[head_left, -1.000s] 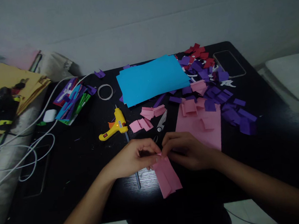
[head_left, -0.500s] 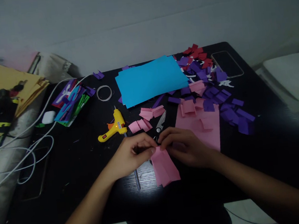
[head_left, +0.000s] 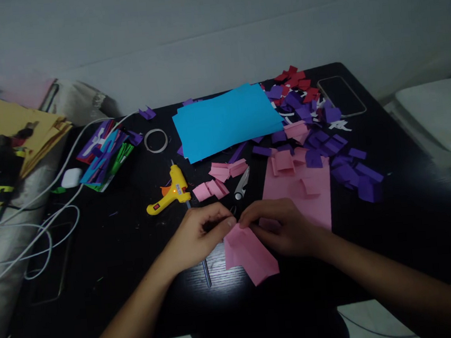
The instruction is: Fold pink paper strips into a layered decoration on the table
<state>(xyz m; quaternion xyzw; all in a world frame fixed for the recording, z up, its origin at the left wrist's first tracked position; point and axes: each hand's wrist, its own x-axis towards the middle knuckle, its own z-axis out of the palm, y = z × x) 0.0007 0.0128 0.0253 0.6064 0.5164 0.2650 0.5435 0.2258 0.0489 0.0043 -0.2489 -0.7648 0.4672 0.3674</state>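
Observation:
Pink paper (head_left: 252,254), folded or layered with its lower parts fanned apart, hangs between my hands near the table's front. My left hand (head_left: 203,232) pinches its top edge between thumb and fingers. My right hand (head_left: 282,224) grips the same edge from the other side, fingertips close to the left thumb. Just beyond them lie scissors (head_left: 242,184), their handles partly hidden by my hands. Folded pink paper pieces (head_left: 210,189) rest beside the scissors. A larger pink sheet (head_left: 320,205) lies partly beneath my right hand. A dark metallic rod (head_left: 207,273) shows by my left wrist.
A yellow glue gun (head_left: 168,190) with a small lit light lies left of my hands. Blue sheets (head_left: 227,121) are stacked behind. Purple paper pieces (head_left: 345,170) and red ones (head_left: 294,80) are scattered right. White cables (head_left: 50,236) loop across the left side near a phone (head_left: 342,96) opposite.
The lower part of the pink paper has spread wider, one layer swinging right. My right fingers have shifted slightly down and left along the top edge.

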